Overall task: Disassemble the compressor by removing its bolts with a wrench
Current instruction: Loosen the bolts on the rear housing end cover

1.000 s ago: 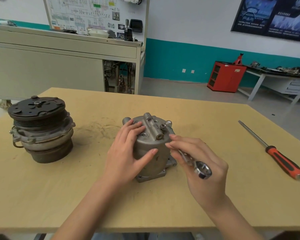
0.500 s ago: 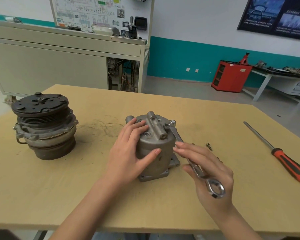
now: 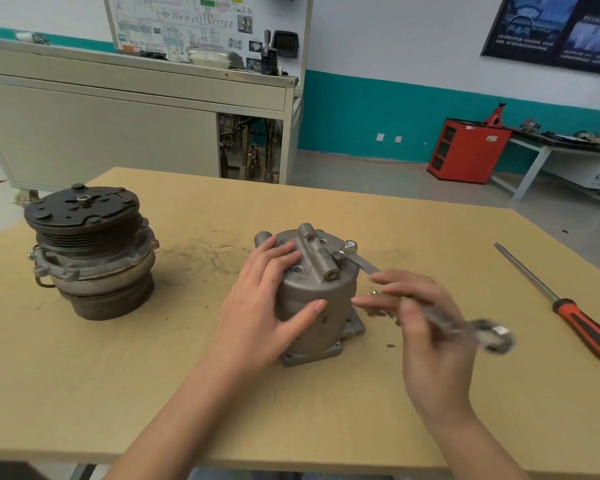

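Note:
A grey compressor housing (image 3: 321, 306) stands upright in the middle of the wooden table (image 3: 187, 393). My left hand (image 3: 257, 306) clasps it, fingers laid over the top and thumb stretched across its front side. A bolt (image 3: 350, 245) sticks up at the top right rim of the housing. The far end of a steel wrench (image 3: 364, 265) sits at that bolt. My right hand (image 3: 430, 341) grips the wrench's shaft to the right of the housing. The hand and the wrench's ring end are motion-blurred.
A second compressor with a black clutch pulley (image 3: 87, 251) stands at the table's left. A red-handled screwdriver (image 3: 582, 323) lies near the right edge. Small brassy loose parts (image 3: 374, 293) lie beside the housing, partly behind my right hand.
My right hand has swung the wrench handle to the right, around the bolt at the housing's top. My left hand has stayed on the housing.

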`<state>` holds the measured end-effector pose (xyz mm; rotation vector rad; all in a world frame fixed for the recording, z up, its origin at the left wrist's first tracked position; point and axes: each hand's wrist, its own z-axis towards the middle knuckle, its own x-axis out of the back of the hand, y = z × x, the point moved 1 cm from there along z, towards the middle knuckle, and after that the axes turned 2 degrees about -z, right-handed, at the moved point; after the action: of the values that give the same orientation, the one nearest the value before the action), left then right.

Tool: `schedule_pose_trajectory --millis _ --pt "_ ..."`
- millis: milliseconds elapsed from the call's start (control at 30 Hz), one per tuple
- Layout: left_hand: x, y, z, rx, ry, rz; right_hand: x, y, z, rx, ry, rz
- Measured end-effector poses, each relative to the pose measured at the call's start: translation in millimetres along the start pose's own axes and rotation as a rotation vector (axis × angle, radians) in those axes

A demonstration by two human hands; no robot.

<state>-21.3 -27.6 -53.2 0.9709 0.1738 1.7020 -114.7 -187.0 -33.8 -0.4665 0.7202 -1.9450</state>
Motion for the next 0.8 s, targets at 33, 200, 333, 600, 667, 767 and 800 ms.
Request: schedule_pose_trajectory --millis 33,200,333,600,667,767,800 --pt "0.4 0.4 0.3 0.0 -0.002 -0.004 2.9 4.9 4.2 -0.165 0.13 0.19" --pt "0.8 0.6 -0.2 -0.002 -0.005 -0.012 25.3 44.3 82.9 -0.867 0.151 0.573" --pt "0.8 -1.0 -0.4 0.004 -0.022 0.003 0.1 68.1 147.3 -1.009 -0.324 0.267" --pt "1.9 -2.9 0.5 -0.021 -0.023 0.003 -77.4 73.1 183.4 -0.888 -0.958 -0.185" --pt "2.0 -2.8 0.8 -0.026 -0.026 0.003 -83.0 74.7 181.8 -0.914 -0.979 -0.141" --pt "2.1 -2.9 0.8 -0.024 -0.026 0.001 -80.1 77.2 180.0 -0.981 -0.95 0.033" --pt "2.0 -2.9 0.8 -0.023 -0.026 0.001 -77.1 77.3 179.7 -0.998 -0.923 0.096"
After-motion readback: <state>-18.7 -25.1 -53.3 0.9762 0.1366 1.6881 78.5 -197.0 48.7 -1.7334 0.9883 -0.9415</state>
